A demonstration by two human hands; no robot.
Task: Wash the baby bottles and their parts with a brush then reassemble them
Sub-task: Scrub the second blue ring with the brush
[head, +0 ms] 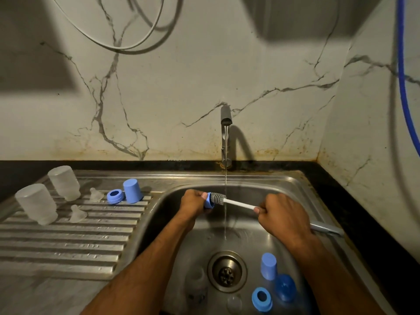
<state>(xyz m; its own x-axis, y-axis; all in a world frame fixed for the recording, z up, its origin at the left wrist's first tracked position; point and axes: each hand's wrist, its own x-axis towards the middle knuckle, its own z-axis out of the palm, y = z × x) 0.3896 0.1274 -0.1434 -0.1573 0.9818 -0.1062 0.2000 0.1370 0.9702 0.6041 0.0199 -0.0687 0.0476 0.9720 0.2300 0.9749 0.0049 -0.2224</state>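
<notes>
Over the basin (295,185), right hand (281,214) pinches the brush (236,203) by its white handle, left hand (193,204) curls round a blue cap (208,203) — brush axis runs right-to-left, slightly up, bristles at the cap mouth under the stream (225,178), so scrubbing means pushing leftward along that axis.

I see two bottles (48,196) on drainboard (68,242) left of sink (284,185) | tap (226,135) behind | ring (261,298) in basin, right of drain (226,271)

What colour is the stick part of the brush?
White, with grey bristles; the head view shows the brush handle best, gripped by the right hand.
</notes>
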